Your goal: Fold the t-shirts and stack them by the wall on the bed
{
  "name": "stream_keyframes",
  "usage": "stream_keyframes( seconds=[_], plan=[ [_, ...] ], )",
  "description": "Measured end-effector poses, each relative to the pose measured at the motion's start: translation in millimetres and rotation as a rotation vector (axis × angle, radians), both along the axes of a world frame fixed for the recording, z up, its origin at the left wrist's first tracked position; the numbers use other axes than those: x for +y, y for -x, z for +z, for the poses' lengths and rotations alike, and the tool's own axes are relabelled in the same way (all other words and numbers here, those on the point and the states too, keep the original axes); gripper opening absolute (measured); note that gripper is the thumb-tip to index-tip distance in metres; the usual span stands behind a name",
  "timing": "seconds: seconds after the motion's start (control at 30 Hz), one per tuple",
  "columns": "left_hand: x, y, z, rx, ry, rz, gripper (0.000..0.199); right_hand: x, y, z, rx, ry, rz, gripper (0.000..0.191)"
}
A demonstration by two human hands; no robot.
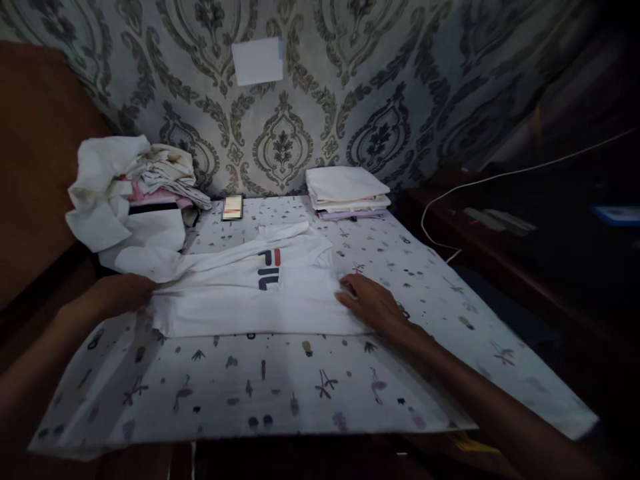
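A white T-shirt (300, 307) with a dark and red printed logo lies sideways across the patterned bedsheet (280, 387), its near part folded over into a straight edge. At its left end, my left hand (131, 291) has its fingers closed on the cloth. My right hand (367, 300) is at the opposite end, thumb and fingers pinching the shirt's edge. Some creases run through the far half of the shirt, where a sleeve bunches up.
Rumpled clothes (145, 193) are heaped at the back left, against a brown panel (40, 167). A neat stack of folded clothes (347, 187) sits at the back right. A lit phone (233, 207) lies between them. A white cable (480, 180) hangs at the right.
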State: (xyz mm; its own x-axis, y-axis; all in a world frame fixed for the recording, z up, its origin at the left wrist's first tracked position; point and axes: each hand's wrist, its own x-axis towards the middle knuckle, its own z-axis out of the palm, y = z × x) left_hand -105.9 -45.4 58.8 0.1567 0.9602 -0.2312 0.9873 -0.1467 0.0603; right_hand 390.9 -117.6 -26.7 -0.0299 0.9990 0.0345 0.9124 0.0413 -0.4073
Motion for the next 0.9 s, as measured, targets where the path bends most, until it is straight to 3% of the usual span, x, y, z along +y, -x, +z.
stream_keyframes(
  seconds=[0.1,0.23,0.33,0.43,0.53,0.63,0.7,0.77,0.83,0.9],
  plan=[
    [1.7,-0.3,-2.2,0.143,0.075,-0.036,0.027,-1.2,1.6,2.6,0.114,-0.014,-0.015,0.005],
    [1.3,20.6,-8.8,0.084,0.104,-0.058,0.028,-11.7,3.1,8.7,0.496,-0.139,-0.048,0.017],
    [-0.1,33.4,-7.1,0.046,0.130,-0.066,0.026,-23.6,2.2,16.1,0.747,-0.089,-0.134,0.027],
    [4.8,18.6,3.4,0.069,0.156,-0.097,0.029,-36.4,2.0,25.6,0.813,-0.044,-0.158,0.032],
    [23.6,-42.1,15.5,0.084,0.120,-0.213,0.035,-48.3,3.4,34.2,0.742,-0.005,-0.072,0.035],
    [55.0,-141.4,15.6,0.028,-0.022,-0.396,0.041,-59.6,5.6,37.6,0.694,0.084,0.036,0.039],
    [78.4,-211.4,5.2,-0.041,-0.061,-0.480,0.048,-67.4,7.0,36.8,0.662,0.072,0.064,0.041],
    [100.1,-270.5,-10.8,-0.041,-0.107,-0.479,0.056,-76.4,7.6,34.5,0.647,-0.019,0.089,0.032],
    [118.3,-311.5,-26.8,-0.051,-0.136,-0.450,0.055,-86.6,6.6,31.9,0.676,-0.133,0.129,0.025],
    [132.9,-333.8,-37.3,-0.084,-0.154,-0.425,0.041,-97.5,2.8,29.8,0.757,-0.156,0.144,0.022]
  ],
)
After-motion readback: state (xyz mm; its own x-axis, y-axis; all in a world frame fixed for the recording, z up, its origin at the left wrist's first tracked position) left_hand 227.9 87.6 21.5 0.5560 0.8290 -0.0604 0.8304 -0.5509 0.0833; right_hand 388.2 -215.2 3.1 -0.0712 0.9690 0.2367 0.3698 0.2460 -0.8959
